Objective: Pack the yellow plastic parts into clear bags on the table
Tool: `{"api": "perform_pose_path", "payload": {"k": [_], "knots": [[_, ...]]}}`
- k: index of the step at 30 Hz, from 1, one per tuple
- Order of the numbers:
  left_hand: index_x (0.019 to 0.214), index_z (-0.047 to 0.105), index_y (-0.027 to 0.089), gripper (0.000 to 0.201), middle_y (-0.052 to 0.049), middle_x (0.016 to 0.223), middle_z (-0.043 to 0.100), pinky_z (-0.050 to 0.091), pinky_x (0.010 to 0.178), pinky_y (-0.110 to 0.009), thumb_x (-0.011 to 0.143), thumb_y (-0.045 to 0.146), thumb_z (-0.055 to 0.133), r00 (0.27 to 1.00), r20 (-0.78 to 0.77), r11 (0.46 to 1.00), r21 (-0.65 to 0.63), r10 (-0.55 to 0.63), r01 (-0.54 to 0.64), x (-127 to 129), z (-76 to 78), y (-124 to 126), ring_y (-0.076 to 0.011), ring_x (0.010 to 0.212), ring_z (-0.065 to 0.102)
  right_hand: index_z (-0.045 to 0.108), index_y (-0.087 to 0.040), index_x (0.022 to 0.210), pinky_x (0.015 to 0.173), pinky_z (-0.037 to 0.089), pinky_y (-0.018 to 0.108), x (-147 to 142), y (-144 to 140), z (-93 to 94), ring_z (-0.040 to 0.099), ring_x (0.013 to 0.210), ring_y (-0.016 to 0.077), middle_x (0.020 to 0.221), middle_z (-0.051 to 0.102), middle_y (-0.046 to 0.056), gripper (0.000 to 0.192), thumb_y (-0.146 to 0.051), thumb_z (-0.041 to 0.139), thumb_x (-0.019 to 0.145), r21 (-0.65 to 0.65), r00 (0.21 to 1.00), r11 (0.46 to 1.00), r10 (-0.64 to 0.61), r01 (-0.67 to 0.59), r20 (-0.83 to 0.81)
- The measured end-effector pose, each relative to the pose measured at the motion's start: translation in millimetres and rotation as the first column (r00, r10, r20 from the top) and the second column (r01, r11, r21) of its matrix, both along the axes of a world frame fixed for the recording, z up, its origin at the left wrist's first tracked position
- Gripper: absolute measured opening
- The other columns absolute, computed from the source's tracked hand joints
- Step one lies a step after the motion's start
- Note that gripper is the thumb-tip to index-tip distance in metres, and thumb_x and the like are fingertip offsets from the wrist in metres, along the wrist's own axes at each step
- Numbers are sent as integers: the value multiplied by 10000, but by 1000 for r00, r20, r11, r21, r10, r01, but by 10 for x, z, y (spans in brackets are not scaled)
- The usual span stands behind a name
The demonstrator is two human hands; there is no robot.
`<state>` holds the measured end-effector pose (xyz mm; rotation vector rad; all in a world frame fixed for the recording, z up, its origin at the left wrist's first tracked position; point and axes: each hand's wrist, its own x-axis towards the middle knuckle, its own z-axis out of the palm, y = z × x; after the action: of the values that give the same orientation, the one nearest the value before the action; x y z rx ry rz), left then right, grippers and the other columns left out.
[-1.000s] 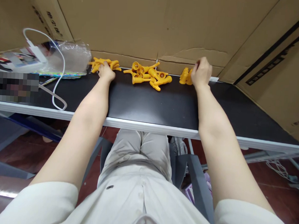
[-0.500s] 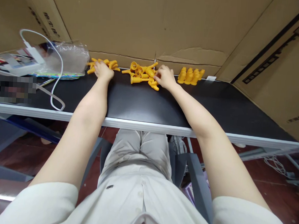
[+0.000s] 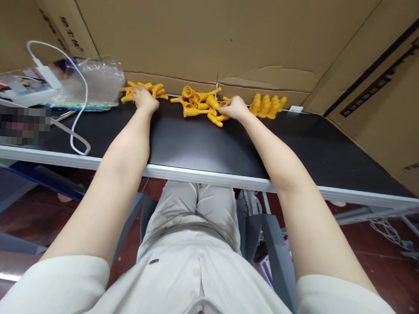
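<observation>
The left hand (image 3: 145,99) is seen laid on the far-left cluster of yellow plastic stick-shaped parts (image 3: 142,89), grip indeterminate, while the right hand (image 3: 235,107), fingers curled, touches the right edge of the central heap of yellow plastic funnel-shaped parts (image 3: 202,103) on the black tabletop (image 3: 203,142), that heap lying just left of it.

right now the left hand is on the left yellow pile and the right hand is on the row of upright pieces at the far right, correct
Not quite. The head view shows the right hand on the middle pile, not the upright row, which stands untouched beside it. The left hand is on the left pile, as you said.
</observation>
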<state>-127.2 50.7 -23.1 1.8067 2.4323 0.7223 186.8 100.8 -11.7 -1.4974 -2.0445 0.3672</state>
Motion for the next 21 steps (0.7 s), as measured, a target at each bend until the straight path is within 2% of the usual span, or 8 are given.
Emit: {"api": "perform_pose_path", "payload": {"k": [3,5,9,11,13,15,17,21], "knots": [[1335,667,-15,1622,-369,1384,673,231,950,-592,515,1064,-223,999,17,999,-2,43,-43,21,19,-41,-459,1650,328,564,-208,601,769,509,348,26,25,-17,522,729,171,582,427,-22,365,-281,831,838,-6,998,1000,-8,7,-68],[1344,656,-23,1598,-369,1444,634,232,969,-590,545,1089,-166,997,40,998,-14,66,-65,42,34,-71,-470,1675,276,538,-211,583,666,437,299,43,19,-6,445,656,133,562,403,-37,389,-301,810,847,-10,992,1000,-13,11,-122],[1382,639,17,1207,-334,1525,607,268,1089,-600,817,1025,289,990,105,995,10,95,-97,58,21,-70,-462,1696,255,436,-233,535,583,296,268,51,-51,91,314,608,100,539,341,-55,478,-242,790,857,-36,963,997,-82,75,-256],[1447,614,53,939,-319,1655,520,301,1183,-607,893,810,588,979,147,985,82,138,-151,70,3,-46,-457,1681,311,440,-232,547,578,309,267,44,-86,153,331,599,100,550,358,-50,479,-251,780,884,-35,934,995,-97,91,-345],[1505,573,70,738,-291,1766,402,302,1264,-617,935,520,700,981,142,977,147,133,-154,107,6,-31,-426,1679,326,478,-222,574,590,368,264,38,-97,204,395,593,104,569,402,-38,442,-272,762,910,-28,898,995,-101,98,-428],[1539,544,58,627,-253,1801,366,280,1322,-586,965,288,652,993,89,975,200,83,-99,177,45,-37,-363,1691,311,505,-216,600,614,436,265,39,-72,232,468,598,114,581,444,-28,397,-273,743,912,-24,866,995,-100,102,-490],[1563,532,49,583,-198,1804,387,262,1356,-510,996,182,564,1000,13,969,246,17,-20,275,121,-69,-295,1692,302,519,-224,633,643,510,277,46,-14,231,536,608,134,581,476,-25,342,-278,749,881,-9,836,996,-77,86,-544],[1652,460,110,600,-77,1845,339,185,1404,-432,1114,364,386,965,-168,934,266,-200,240,509,304,-177,-205,1707,206,544,-265,728,748,652,398,54,128,153,651,669,201,603,521,-35,282,-335,811,787,109,804,994,60,5,-592]]}}
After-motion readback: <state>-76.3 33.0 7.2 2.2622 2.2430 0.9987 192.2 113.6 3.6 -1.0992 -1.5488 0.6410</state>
